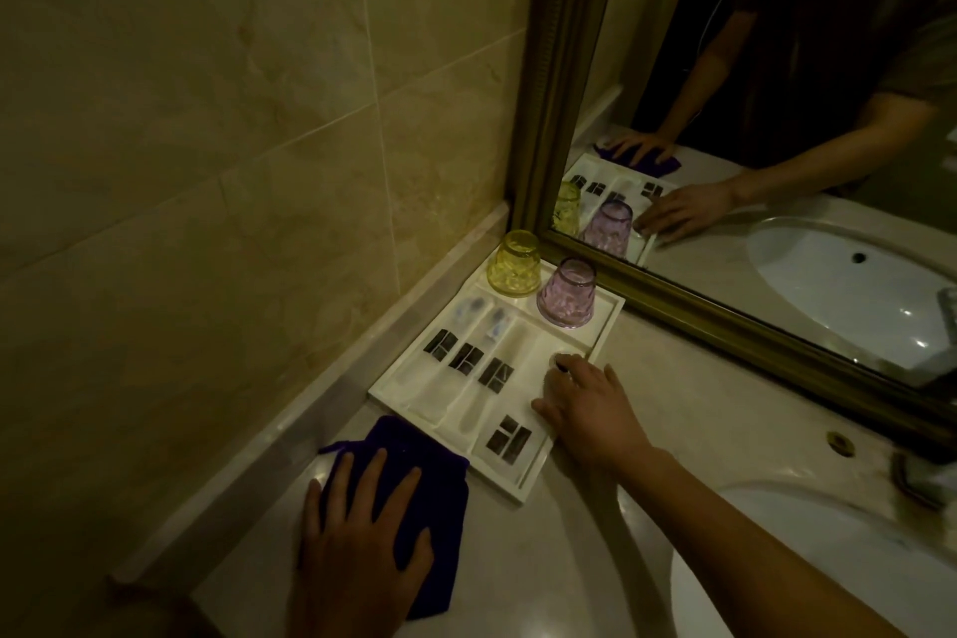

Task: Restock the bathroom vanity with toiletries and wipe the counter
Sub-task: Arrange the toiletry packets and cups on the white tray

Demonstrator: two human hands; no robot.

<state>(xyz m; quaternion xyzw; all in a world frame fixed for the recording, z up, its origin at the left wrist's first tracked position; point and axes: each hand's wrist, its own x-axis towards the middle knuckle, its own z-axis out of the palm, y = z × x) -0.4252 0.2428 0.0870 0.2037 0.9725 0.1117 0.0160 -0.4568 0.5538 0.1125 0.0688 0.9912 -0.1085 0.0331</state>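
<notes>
A white compartment tray (528, 484) lies in the counter's back left corner. It holds several clear-wrapped toiletry packets with dark labels (466, 358), and two upturned glasses, one yellow (514, 263) and one pink (566, 293). My right hand (585, 404) rests on the tray's right side, fingers spread, fingertips beside a small round white item (567, 356). A dark purple cloth (414, 477) lies flat on the counter in front of the tray, and my left hand (362, 523) is pressed flat on it.
A gold-framed mirror (564, 67) stands right behind the tray and reflects both hands. The white sink basin (777, 585) is at lower right, with a faucet base (922, 477) at the far right. Tiled wall borders the left.
</notes>
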